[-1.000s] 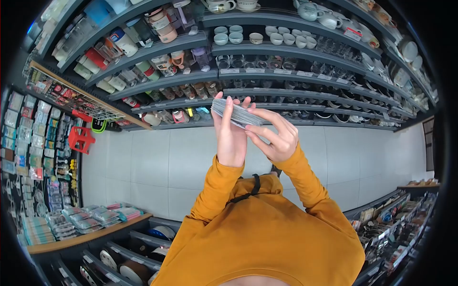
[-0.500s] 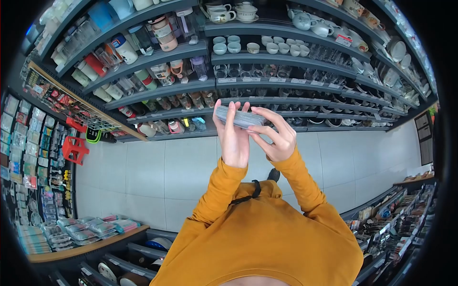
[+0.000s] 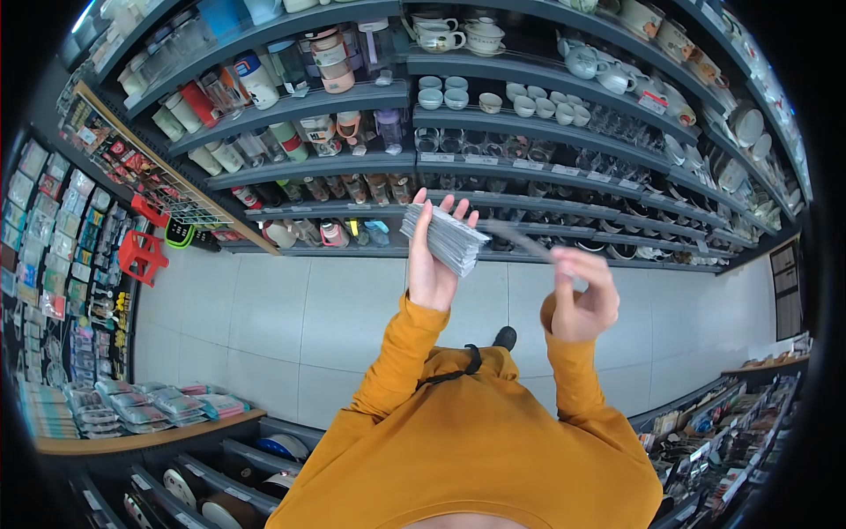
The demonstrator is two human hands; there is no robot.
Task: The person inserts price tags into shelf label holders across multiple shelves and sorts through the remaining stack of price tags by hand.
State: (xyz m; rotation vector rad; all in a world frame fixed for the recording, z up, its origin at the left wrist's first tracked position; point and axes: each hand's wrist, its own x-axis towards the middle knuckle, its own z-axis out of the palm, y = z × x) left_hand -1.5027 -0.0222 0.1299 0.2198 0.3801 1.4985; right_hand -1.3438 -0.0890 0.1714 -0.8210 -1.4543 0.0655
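A thick stack of thin grey-white pieces (image 3: 448,240) rests in my left hand (image 3: 430,269), its thumb and fingers wrapped round the sides. The pieces fan slightly at the right end. Off to the right of the stack, my right hand (image 3: 583,295) pinches one end of a thin, flat strip (image 3: 522,240), which is blurred by motion and points up and left toward the stack. The two hands are apart. What the pieces are made of is too small to tell.
Shelves (image 3: 546,165) of cups, glasses, teapots and bottles curve across the front. A red stool (image 3: 142,257) stands at the left by hanging packets. Packaged goods (image 3: 145,407) lie on a wooden-edged shelf at lower left. More shelves of wares are at lower right.
My right hand has moved away from the stack to the right and down, with a thin strip in its fingers. The stack, still in my left hand, now looks more fanned.
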